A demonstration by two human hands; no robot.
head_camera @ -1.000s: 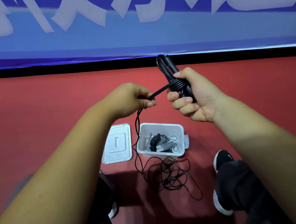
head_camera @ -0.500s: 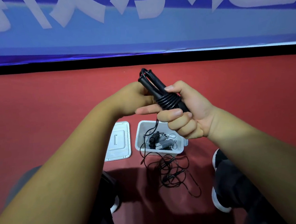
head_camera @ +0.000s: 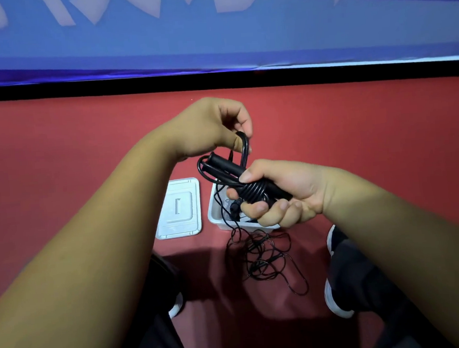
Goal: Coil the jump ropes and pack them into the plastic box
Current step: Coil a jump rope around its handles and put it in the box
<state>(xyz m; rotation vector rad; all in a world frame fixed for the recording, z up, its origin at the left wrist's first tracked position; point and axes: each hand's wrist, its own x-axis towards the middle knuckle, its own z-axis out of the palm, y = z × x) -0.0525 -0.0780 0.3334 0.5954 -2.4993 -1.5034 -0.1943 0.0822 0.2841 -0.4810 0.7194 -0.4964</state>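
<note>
The right hand (head_camera: pixel 287 194) is curled tightly round the black jump rope (head_camera: pixel 251 190), whose paired handles jut up-left past the thumb, with cord wound round them inside the fist. Just above, the left hand (head_camera: pixel 209 129) pinches a cord loop (head_camera: pixel 245 145). Below on the red floor (head_camera: pixel 59 158) sits the plastic box (head_camera: pixel 213 215), its lid (head_camera: pixel 179 208) just beside its left wall and loose cord (head_camera: pixel 264 255) tangled at its near edge.
</note>
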